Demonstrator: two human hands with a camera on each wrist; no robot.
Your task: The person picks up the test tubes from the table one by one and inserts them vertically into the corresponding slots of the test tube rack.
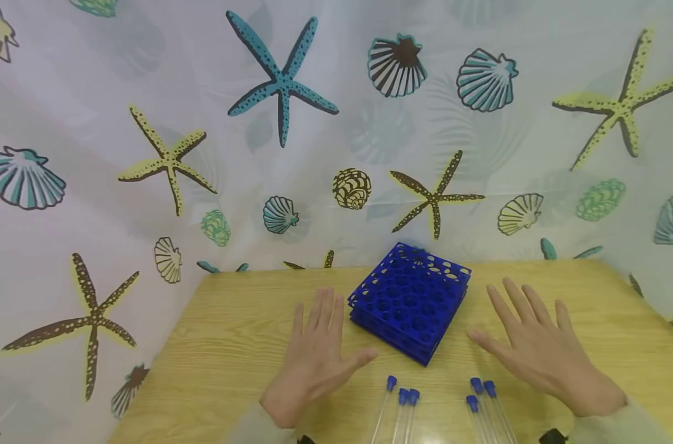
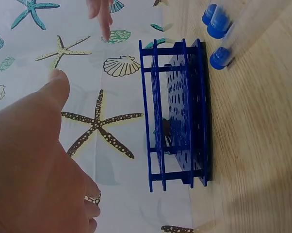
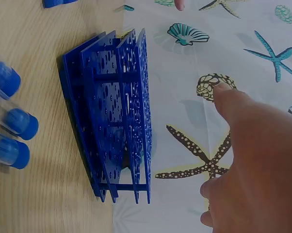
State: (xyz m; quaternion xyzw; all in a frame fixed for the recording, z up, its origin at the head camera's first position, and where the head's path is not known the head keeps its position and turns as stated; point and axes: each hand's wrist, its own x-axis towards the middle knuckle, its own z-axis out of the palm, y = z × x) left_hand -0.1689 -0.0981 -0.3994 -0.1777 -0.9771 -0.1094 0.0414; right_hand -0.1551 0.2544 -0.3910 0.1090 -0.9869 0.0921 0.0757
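A blue test tube rack point(image 1: 408, 296) with rows of round holes stands turned at an angle on the wooden table. To its left my left hand point(image 1: 317, 357) is spread with straight fingers and holds nothing. My right hand point(image 1: 542, 351) is likewise spread, on the rack's right side. Nearer to me lie capped clear test tubes in two groups: three tubes point(image 1: 403, 398) by the left hand and three more tubes point(image 1: 483, 398) by the right. Their blue caps point toward the rack. The left wrist view shows the rack point(image 2: 177, 116) from its side, tiers and posts visible.
The light wooden table point(image 1: 231, 327) ends at a white cloth point(image 1: 314, 172) printed with starfish and shells, which hangs behind it and along both sides. The lower ends of the tubes run out of the head view at the bottom.
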